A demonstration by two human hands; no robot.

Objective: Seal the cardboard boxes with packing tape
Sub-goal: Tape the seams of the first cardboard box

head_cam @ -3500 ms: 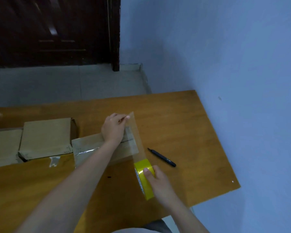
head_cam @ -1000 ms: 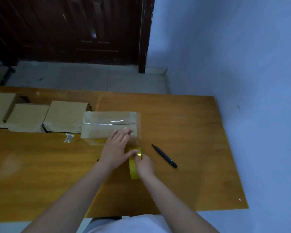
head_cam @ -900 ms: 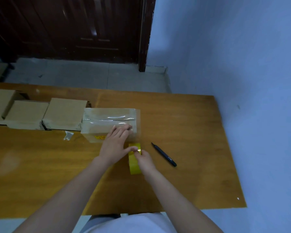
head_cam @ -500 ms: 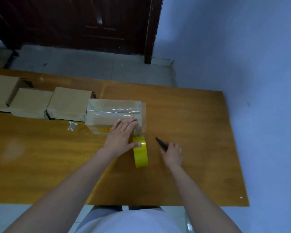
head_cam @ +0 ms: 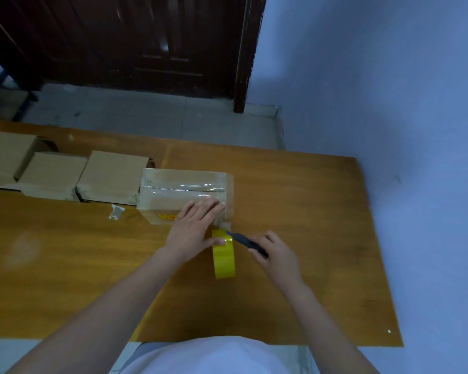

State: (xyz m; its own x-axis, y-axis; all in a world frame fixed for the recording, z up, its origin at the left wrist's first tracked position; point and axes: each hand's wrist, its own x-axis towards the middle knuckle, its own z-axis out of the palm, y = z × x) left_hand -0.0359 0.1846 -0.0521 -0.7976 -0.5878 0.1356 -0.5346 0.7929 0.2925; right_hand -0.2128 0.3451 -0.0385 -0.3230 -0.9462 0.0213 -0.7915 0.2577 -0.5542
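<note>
A brown wooden surface [head_cam: 295, 201] was set by a blue wall. The left hand [head_cam: 193, 229] was laid flat, fingers straight, on the taped box [head_cam: 173, 190], its thumb touching the yellow tape roll [head_cam: 224, 261]. A black cutter [head_cam: 245, 242] was gripped by the right hand [head_cam: 277, 255], its tip at the roll. Three more boxes [head_cam: 111, 175] were lined up to the left.

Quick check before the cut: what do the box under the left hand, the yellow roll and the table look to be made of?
Box: brown cardboard, matte, with a glossy clear film over the top; glare streaks show it.
Yellow roll: plastic packing tape by its smooth, even sheen, probably.
Table: wood or wood-look laminate; orange-brown grain, slight shine. Which one, I cannot tell.
</note>
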